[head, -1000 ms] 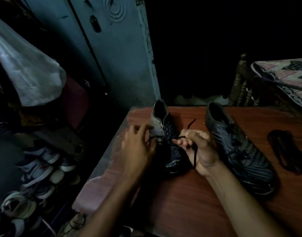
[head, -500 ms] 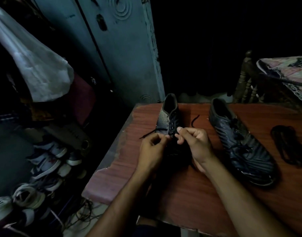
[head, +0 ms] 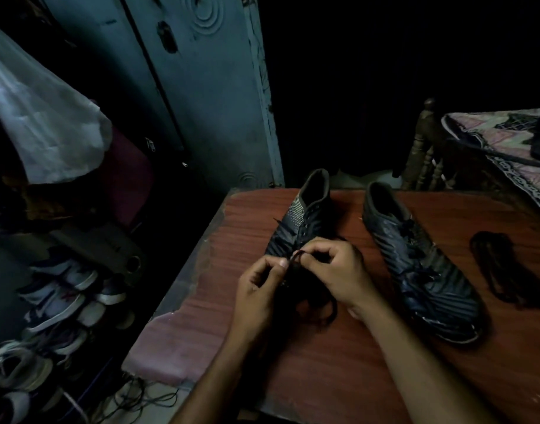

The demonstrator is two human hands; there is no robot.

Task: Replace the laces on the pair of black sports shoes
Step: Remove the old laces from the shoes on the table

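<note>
Two shoes on table [head: 339, 377], head view only.
left shoe [head: 305, 221]: frame centre, heel end toward top, toe end hidden behind both hands.
right shoe [head: 421, 270]: right of centre, well apart from the hands, dark lacing visible across its top.
lace [head: 299, 255]: dark, bunched at the fingertips over the left shoe's mid part; a loop hangs below the right hand near the toe; another end shows at the shoe's left edge.
left hand [head: 259, 289]: fingers curled, thumb and forefinger pinching the lace.
right hand [head: 339, 270]: fingers curled, pinching the same lace, fingertips almost meeting the left hand's.
spare laces [head: 501, 267]: dark pile, right edge of frame, on the table, apart from the right shoe.
shoe pile [head: 57, 301]: lower left, on the floor beside the table.
door [head: 201, 102]: blue-grey, upper centre.
cloth [head: 45, 130]: white, upper left.
</note>
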